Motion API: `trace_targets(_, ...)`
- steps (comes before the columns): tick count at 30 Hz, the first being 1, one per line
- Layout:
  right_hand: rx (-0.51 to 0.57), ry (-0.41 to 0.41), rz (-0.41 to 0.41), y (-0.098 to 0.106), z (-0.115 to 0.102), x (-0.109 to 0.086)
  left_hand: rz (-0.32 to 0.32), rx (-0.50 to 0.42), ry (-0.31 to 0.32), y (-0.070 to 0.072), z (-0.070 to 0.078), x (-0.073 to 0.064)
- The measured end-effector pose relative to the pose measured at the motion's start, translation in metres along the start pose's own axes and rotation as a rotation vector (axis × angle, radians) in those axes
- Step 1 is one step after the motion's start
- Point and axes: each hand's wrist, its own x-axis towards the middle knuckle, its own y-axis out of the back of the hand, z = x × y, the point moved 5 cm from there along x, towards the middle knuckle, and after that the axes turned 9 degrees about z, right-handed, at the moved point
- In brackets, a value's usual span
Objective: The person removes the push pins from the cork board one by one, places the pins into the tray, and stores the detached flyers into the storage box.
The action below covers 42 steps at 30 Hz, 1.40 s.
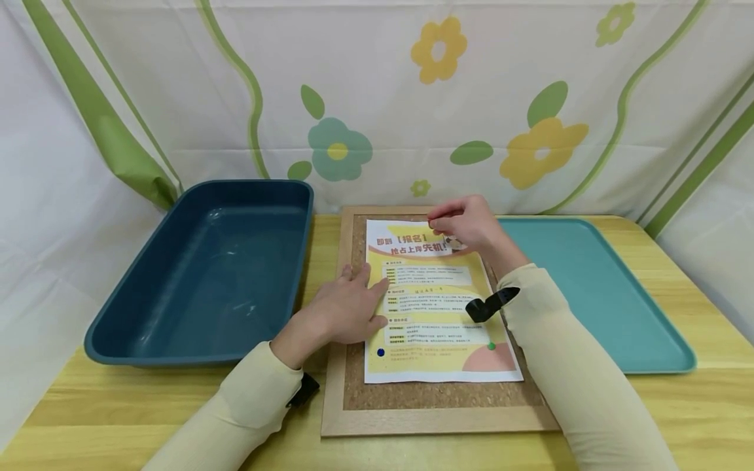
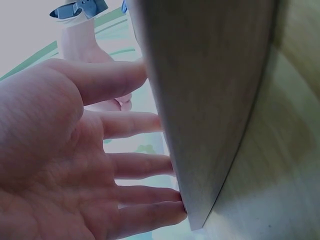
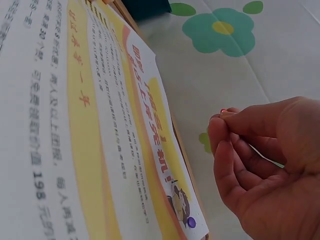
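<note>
A printed yellow-and-white poster (image 1: 436, 307) lies on a wood-framed cork board (image 1: 448, 396). A blue pushpin (image 1: 380, 352) sits at its lower left, a green pushpin (image 1: 491, 345) at its lower right, and a purple pushpin (image 3: 191, 222) by the corner with the cartoon figure. My right hand (image 1: 468, 226) pinches a small red pushpin (image 3: 223, 111) between thumb and forefinger, over the top part of the poster; most of the pin is hidden by the fingertips. With fingers spread, my left hand (image 1: 347, 307) rests across the board's left frame, fingertips on the poster's left edge.
A deep dark-blue tub (image 1: 200, 281) stands left of the board. To the right, a flat teal tray (image 1: 601, 294) lies partly behind my right forearm. All stand on a wooden table (image 1: 147, 412), with a flower-printed curtain (image 1: 389, 78) behind.
</note>
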Motion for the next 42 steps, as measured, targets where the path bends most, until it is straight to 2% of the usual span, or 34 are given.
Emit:
trace_targets(11, 0.087, 0.009, 0.051, 0.018, 0.0, -0.009, 0.006, 0.013, 0.003, 0.001, 0.0, 0.0)
trace_targets(17, 0.123, -0.006, 0.047, 0.022, -0.002, -0.012, 0.0, 0.018, 0.006, 0.002, 0.0, -0.002)
trace_targets(23, 0.172, 0.037, 0.05, 0.025, -0.008, -0.013, -0.003, 0.029, 0.015, 0.004, -0.002, -0.003)
trace_targets(28, 0.18, 0.061, 0.058, 0.03, -0.008, -0.012, 0.0, 0.024, 0.024, 0.004, -0.004, -0.003)
trace_targets(37, 0.172, 0.042, 0.099, 0.045, 0.002, -0.012, 0.001, -0.002, 0.034, 0.004, -0.003, -0.004)
trace_targets(42, 0.191, 0.054, 0.1, 0.045, 0.003, -0.007, 0.004, -0.016, 0.046, 0.006, -0.004, -0.006)
